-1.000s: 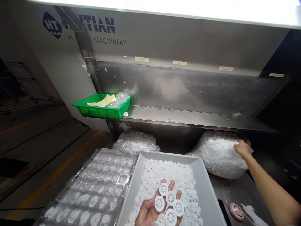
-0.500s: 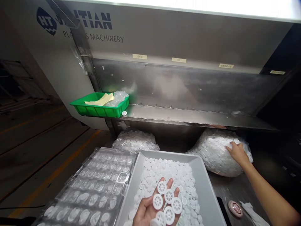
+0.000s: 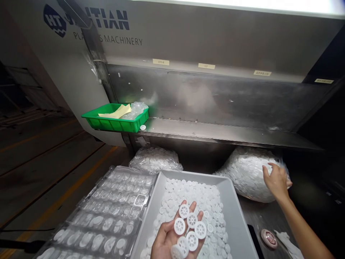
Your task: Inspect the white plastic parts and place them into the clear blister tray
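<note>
Head view: down front, the left hand (image 3: 167, 238) lies palm up, fingers extended and a little apart, with a loose cluster of white plastic spoked wheels (image 3: 192, 241) across palm and fingers. Whether the thumb presses on any, I can't tell. Directly beneath sits a grey rectangular plastic bin (image 3: 239, 219) with a bed of small white round pieces (image 3: 188, 187).

To its left, a transparent plastic tray (image 3: 140, 219) with rows of pockets; over on the right, a pink round object (image 3: 268, 239) beside a crumpled white cloth-like item (image 3: 287, 242).

Further out, here's the key relation: the right hand (image 3: 277, 180) is at the right end of a bulging transparent plastic bag of white pieces (image 3: 248, 176). Thumb and fingers are spread; the bag lies forward and left of them, long axis roughly left to right. Contact at the fingertips is unclear. The right hand is easily nearer; the left is well apart.

Behind, a green plastic tray (image 3: 115, 125) sits on a steel shelf (image 3: 215, 131).
</note>
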Motion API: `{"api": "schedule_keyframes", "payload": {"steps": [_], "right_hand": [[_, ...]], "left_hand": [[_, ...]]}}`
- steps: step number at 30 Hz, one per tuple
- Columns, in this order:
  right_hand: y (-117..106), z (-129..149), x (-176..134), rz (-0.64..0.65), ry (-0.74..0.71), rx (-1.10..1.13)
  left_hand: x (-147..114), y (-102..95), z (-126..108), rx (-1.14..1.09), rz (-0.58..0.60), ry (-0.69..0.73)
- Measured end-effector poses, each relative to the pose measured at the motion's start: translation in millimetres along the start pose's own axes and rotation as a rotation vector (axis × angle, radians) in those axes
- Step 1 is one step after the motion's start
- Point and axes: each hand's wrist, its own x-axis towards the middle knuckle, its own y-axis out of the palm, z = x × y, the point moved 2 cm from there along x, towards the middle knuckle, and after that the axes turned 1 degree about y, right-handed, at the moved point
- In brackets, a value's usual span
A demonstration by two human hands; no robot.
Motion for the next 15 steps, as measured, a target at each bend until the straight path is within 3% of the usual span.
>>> {"api": "schedule_keyframes", "payload": {"steps": [3,7,10,11,13,15], "right_hand": [[-3.0,21.3,-55.4,0.172,-0.042,0.267],[-10.0,49.6,-146.0,0.478,0.008,0.558],[-17.8,71.9,-201.3,0.583,0.070,0.703],[-19.9,78.2,-215.4,0.618,0.160,0.817],[-23.9,89.6,-237.0,0.675,0.235,0.940],[-27.4,98.0,-251.5,0.711,0.217,1.019]], "left_hand": [[-0.1,2.2,2.8,0.016,-0.001,-0.002],[3.1,-2.6,5.7,0.058,0.060,-0.013],[4.6,-6.8,7.4,0.075,0.125,-0.058],[4.7,-7.7,7.8,0.072,0.152,-0.076],[4.2,-8.6,8.6,0.068,0.206,-0.116],[3.3,-8.9,9.4,0.081,0.249,-0.149]]}}
